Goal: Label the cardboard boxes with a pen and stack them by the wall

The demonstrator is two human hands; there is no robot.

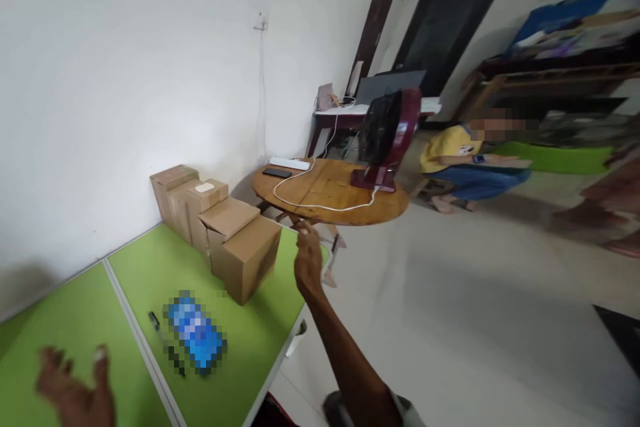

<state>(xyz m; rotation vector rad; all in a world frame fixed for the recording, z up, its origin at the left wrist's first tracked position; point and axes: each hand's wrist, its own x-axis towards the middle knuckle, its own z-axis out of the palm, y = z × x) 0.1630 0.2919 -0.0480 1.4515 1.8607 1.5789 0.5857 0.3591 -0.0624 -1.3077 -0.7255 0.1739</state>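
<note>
My left hand (77, 390) is raised over the green table (135, 273) at the lower left, palm up with fingers and thumb spread, holding nothing. My right hand (309, 257) reaches forward by the table's right edge, close to a row of cardboard boxes (255, 247). Its fingers are curled together, and anything between them is hidden. On the green surface, between my hands, lies a blue pixelated item (196, 333). Beside it is a black pen (155, 321), partly blurred out.
A round wooden table (325, 183) stands beyond, bearing a purple fan (395, 140), a white power strip (289, 164), a dark phone (277, 173) and a looping white cord. To the right a person in a yellow shirt (445, 150) sits low.
</note>
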